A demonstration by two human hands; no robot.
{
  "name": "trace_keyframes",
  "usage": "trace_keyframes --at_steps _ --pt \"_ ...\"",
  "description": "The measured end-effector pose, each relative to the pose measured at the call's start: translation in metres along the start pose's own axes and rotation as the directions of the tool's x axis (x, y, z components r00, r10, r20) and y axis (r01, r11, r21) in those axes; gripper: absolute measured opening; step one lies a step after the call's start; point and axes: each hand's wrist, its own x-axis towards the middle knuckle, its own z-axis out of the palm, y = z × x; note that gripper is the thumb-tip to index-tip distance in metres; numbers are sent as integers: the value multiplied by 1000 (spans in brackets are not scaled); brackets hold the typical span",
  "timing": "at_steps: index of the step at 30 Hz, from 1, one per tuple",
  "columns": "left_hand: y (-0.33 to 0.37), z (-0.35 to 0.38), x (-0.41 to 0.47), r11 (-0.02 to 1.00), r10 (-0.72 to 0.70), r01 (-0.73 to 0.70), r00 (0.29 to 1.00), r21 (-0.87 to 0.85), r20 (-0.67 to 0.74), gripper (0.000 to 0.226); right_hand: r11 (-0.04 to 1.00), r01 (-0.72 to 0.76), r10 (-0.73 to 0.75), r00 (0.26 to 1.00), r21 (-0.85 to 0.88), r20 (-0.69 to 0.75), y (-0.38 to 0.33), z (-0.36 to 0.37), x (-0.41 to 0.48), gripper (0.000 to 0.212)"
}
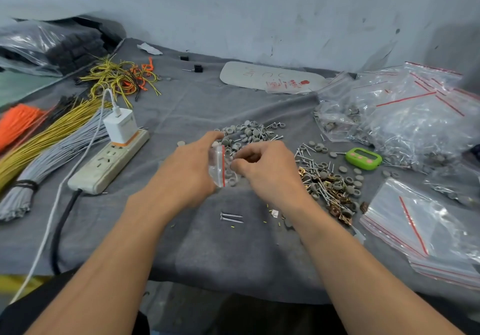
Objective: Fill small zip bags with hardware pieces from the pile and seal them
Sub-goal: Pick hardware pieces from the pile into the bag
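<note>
Head view: you are holding the small zip bag [219,165] upright between both hands, above the grey cloth of the counter [233,251], well to the left of the green timer [363,158]. Your left hand [187,171] is gripping the bag, fingers curled round its far side. Your right hand [267,168] is pinching at the bag's red-striped mouth with curled fingers; whether a piece is sitting between the fingertips I cannot tell. Grey caps are showing through the clear plastic.

The pile of grey caps and screws [249,132] is lying left of the timer, just behind your hands. Brass clips [335,197] mixed with screws are lying just in front of the timer. Filled bags [402,116] are heaping up behind it to the right, and empty zip bags [415,225] are lying near it in front.

A white sheet [270,78] far behind the timer is carrying red handwriting and red print, too blurred to read. The white charger [120,125], far left of the timer, is sitting in a power strip [109,163]; its print is unreadable.
</note>
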Motion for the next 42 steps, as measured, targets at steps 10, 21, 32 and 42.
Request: trace_keyframes --at_steps 10,21,32,42 --pt "-3 -11 1 996 -35 35 999 -87 2 91 1000 -7 8 978 6 -211 15 -3 3 12" --pt "-24 -24 4 992 -113 115 993 44 -33 96 966 -51 62 997 -252 39 24 31 -7 8" --pt "0 -7 0 999 -15 18 998 -45 65 89 966 259 -257 965 -27 52 -13 17 -3 43" --pt "-17 -22 4 992 -107 109 994 -71 38 94 1000 14 -16 997 -25 -70 4 -5 21 16"
